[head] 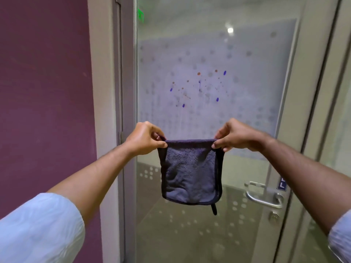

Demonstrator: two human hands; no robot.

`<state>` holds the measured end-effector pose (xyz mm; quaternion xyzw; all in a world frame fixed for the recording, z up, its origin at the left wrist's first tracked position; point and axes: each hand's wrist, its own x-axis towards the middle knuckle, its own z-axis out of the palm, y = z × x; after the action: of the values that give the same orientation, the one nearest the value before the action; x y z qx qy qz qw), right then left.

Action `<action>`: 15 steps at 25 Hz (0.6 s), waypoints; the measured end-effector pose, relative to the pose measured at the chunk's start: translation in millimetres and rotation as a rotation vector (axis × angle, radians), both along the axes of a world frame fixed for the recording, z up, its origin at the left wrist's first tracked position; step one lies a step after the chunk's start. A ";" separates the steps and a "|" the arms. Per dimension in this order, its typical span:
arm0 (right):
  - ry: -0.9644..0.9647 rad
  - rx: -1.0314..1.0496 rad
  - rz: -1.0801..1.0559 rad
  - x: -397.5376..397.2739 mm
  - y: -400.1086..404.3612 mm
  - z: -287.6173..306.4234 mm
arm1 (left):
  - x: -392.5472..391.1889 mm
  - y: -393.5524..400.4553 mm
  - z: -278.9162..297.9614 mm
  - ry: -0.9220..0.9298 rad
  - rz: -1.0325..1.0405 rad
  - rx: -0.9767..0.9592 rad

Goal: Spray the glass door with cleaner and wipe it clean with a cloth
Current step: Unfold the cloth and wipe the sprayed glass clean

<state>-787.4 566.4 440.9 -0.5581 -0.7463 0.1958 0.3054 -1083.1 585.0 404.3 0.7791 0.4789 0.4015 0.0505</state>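
A glass door (pixel 209 44) with a frosted, dotted panel fills the middle of the head view. Blue and brown spots and thin runs (pixel 199 86) mark the glass at about head height. A dark grey cloth (pixel 190 173) hangs folded in front of the door, below the spots. My left hand (pixel 145 138) pinches its upper left corner and my right hand (pixel 234 134) pinches its upper right corner, holding the top edge taut between them. A small loop dangles from the cloth's bottom right. No spray bottle is in view.
A metal lever handle (pixel 264 199) with a lock below it sits at the door's right side. A pale door frame (pixel 106 92) and a purple wall (pixel 43 82) stand to the left. Another glass panel (pixel 340 130) lies at the far right.
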 end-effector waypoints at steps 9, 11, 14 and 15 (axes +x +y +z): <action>0.021 0.067 -0.016 -34.2 128.8 42.5 | -26.5 123.0 42.0 0.009 0.021 0.048; 0.015 0.094 -0.031 -39.9 152.7 54.9 | -30.2 149.3 53.0 -0.002 0.029 0.058; 0.016 0.161 -0.067 -45.8 183.3 71.9 | -32.7 189.9 69.4 -0.025 0.023 0.103; 0.028 0.190 -0.083 -48.3 192.1 77.5 | -33.8 203.7 75.0 -0.033 0.020 0.123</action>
<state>-835.7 758.5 518.4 -0.5542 -0.7334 0.1191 0.3751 -1116.9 788.7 479.2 0.7692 0.4601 0.4434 0.0067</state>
